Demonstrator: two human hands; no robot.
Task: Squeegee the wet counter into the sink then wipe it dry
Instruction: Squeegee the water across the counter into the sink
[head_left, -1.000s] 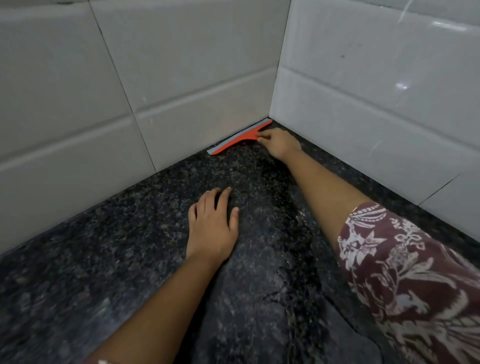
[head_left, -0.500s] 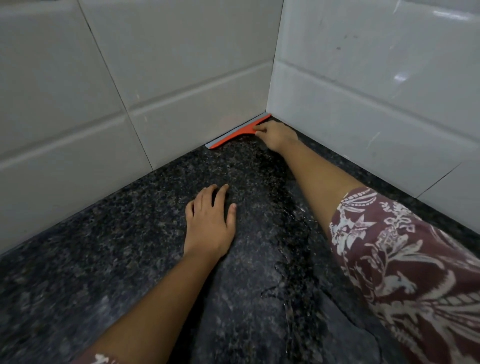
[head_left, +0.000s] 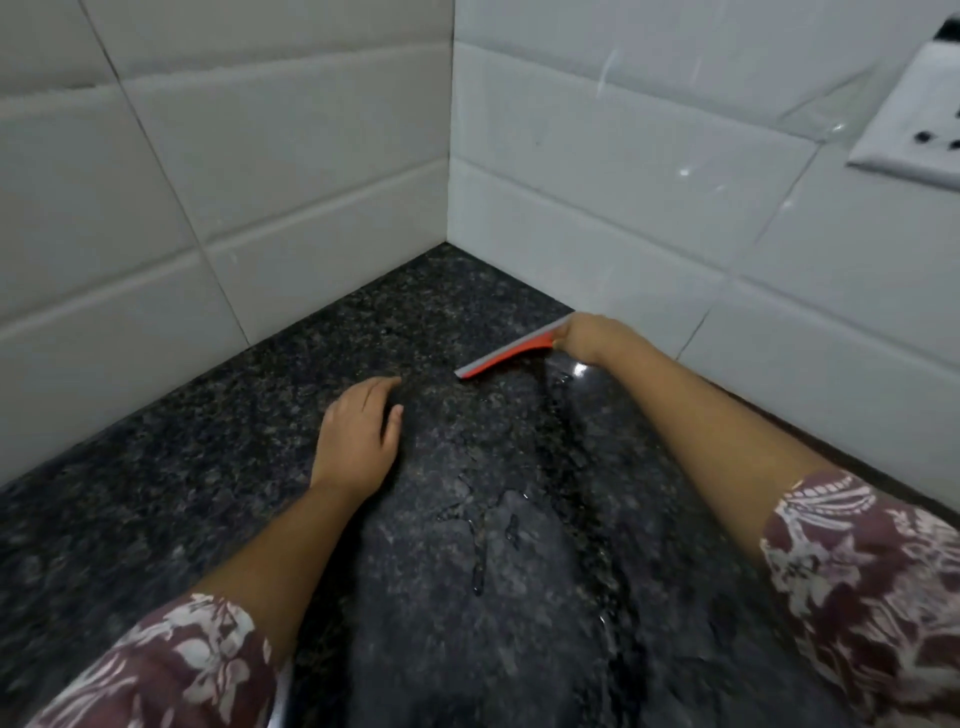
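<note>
An orange squeegee with a grey rubber blade lies edge-down on the black speckled granite counter, a little out from the wall corner. My right hand is closed around its handle, close to the right-hand tiled wall. My left hand rests flat on the counter to the left of the squeegee, fingers together, holding nothing. Water streaks and small puddles glisten on the stone between my forearms. No sink is in view.
White tiled walls meet in a corner behind the counter. A white electrical socket plate is mounted on the right wall at the upper right. My patterned maroon sleeves fill the lower corners.
My right hand has pulled the squeegee away from the back-wall corner toward me along the right wall. The left hand stays planted on the counter. The view has shifted.
</note>
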